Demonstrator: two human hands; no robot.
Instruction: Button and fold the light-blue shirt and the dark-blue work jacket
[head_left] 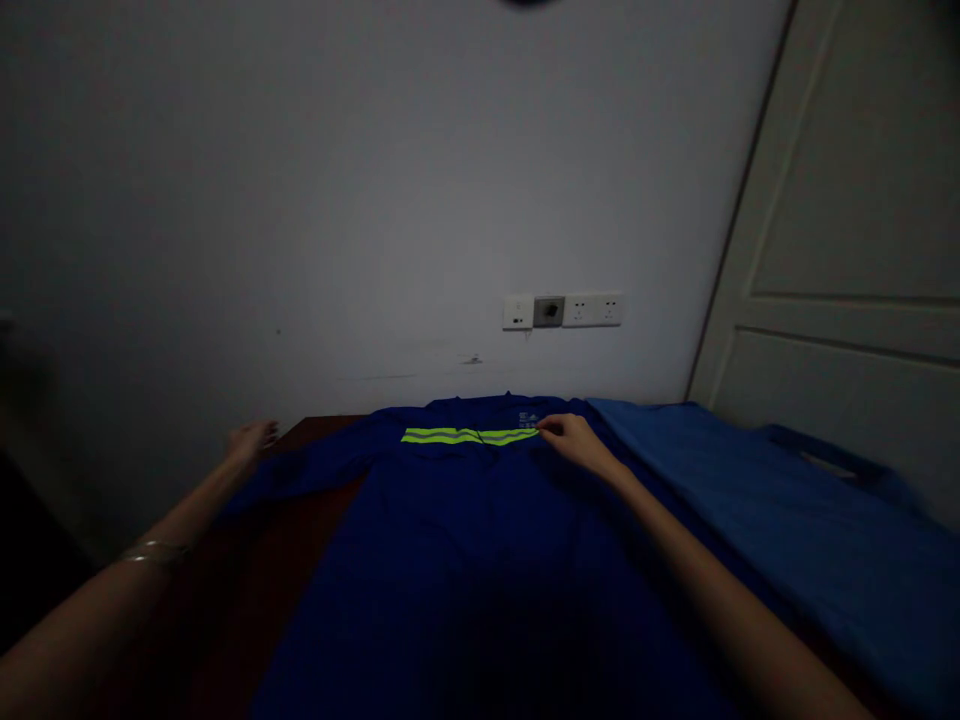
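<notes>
A dark blue long-sleeved work jacket (pixel 465 540) lies spread out in front of me, with a yellow-green reflective stripe (pixel 442 436) across its chest. My right hand (pixel 574 438) is closed in a pinch on the fabric at the right end of that stripe, just below some small pale print. Out to the left, my left hand (pixel 251 440) is at the outer part of the jacket's left-hand sleeve (pixel 315 465). Its fingers look bent, but blur and darkness hide whether they grip the cloth. A bracelet (pixel 155 552) is around my left wrist.
A reddish-brown tabletop (pixel 300 540) shows beneath the jacket. Lighter blue folded cloth (pixel 750 500) lies on the right, against a pale panelled door (pixel 847 250). Behind is a grey-white wall (pixel 337 200) with sockets (pixel 592 310). The light is dim.
</notes>
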